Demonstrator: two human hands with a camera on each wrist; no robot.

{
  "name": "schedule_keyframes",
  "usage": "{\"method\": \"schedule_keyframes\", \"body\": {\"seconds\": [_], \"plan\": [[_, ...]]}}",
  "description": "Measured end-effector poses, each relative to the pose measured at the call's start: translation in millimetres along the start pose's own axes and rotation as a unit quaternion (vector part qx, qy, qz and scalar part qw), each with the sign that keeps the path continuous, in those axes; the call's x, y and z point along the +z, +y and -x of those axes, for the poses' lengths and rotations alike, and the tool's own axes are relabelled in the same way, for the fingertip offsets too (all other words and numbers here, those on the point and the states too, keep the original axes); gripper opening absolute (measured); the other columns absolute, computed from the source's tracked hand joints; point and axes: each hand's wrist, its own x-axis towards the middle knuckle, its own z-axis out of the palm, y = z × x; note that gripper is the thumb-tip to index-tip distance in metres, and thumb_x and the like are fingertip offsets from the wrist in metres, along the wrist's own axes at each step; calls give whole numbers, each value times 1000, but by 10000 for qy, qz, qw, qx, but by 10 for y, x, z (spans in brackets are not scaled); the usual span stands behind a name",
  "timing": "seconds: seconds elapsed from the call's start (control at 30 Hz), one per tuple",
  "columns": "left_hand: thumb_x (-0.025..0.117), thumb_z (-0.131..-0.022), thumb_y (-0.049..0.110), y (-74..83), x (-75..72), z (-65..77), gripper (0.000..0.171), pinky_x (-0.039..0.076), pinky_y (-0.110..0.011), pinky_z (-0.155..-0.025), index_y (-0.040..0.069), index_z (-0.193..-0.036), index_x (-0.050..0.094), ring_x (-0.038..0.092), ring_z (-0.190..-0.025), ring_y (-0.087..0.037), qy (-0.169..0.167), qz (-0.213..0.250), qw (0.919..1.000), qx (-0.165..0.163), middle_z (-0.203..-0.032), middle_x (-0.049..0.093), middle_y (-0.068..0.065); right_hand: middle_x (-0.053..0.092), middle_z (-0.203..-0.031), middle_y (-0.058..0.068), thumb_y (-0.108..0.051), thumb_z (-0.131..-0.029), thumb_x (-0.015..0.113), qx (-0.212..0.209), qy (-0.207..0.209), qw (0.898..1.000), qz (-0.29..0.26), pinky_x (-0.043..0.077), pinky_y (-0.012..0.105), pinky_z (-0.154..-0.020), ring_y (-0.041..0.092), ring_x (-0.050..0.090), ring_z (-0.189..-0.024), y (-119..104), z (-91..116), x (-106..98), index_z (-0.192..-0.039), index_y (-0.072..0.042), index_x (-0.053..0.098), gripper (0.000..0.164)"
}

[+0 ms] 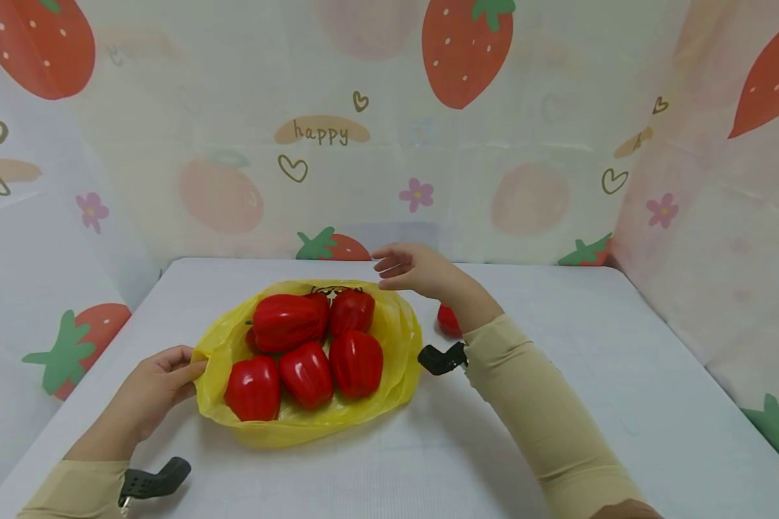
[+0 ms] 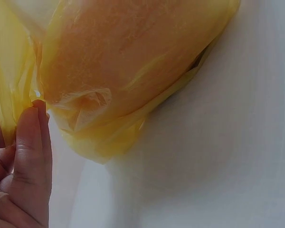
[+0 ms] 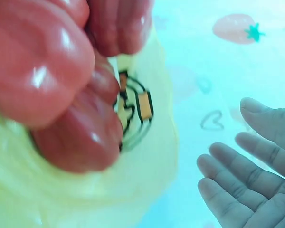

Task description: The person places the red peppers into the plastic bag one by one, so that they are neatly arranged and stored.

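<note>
A yellow plastic bag (image 1: 253, 432) lies on the table with its mouth spread wide, and several red bell peppers (image 1: 357, 364) sit inside. My left hand (image 1: 159, 389) pinches the bag's left rim between thumb and fingers; the left wrist view shows the thin plastic held at the fingertips (image 2: 28, 128). Beyond the bag's far right edge, my right hand (image 1: 418, 272) hovers with nothing in it, its fingers (image 3: 232, 175) loosely extended and apart from the bag. One more red bell pepper (image 1: 449, 321) lies on the table outside the bag, partly hidden behind the right forearm.
The white table (image 1: 623, 404) extends on both sides of the bag. A curtain (image 1: 389, 158) printed with strawberries, hearts and flowers closes off the back and sides. Dark camera mounts (image 1: 159, 479) stick out from both wrists.
</note>
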Motion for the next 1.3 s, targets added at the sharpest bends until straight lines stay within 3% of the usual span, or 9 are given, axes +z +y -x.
{"method": "schedule_keyframes", "body": {"seconds": [0.27,0.53,1.0,1.3], "plan": [[54,-91,38,-10,-6,1,50,52,-23,-79,-1,-121,47,55,-90,-13,-4,74,10000,44,-109,55,-7,59,-117,5,-16,-85,65,437,530,9976,-75,47,35,-91,19,57,-105,215,158,-270,-126,-15,52,43],[54,-90,38,-29,-2,4,49,52,-24,-78,0,-120,48,56,-90,-13,34,50,10000,53,-109,55,-7,58,-119,5,-22,-85,65,981,894,9908,256,47,40,-91,23,55,-108,494,314,-456,-126,-18,50,44],[54,-91,38,-31,2,9,49,52,-24,-79,0,-121,47,55,-91,-14,39,-3,10000,10,-112,54,-10,52,-127,13,-19,-86,62,1769,918,9778,644,45,46,-91,30,48,-116,935,452,-577,-129,-13,47,46],[54,-90,38,-9,-3,20,50,52,-24,-79,0,-121,48,55,-91,-13,26,35,10000,5,-112,54,-8,52,-126,15,-17,-86,62,1692,880,9753,1117,46,44,-91,32,46,-115,1073,524,-598,-129,-10,47,46]]}}
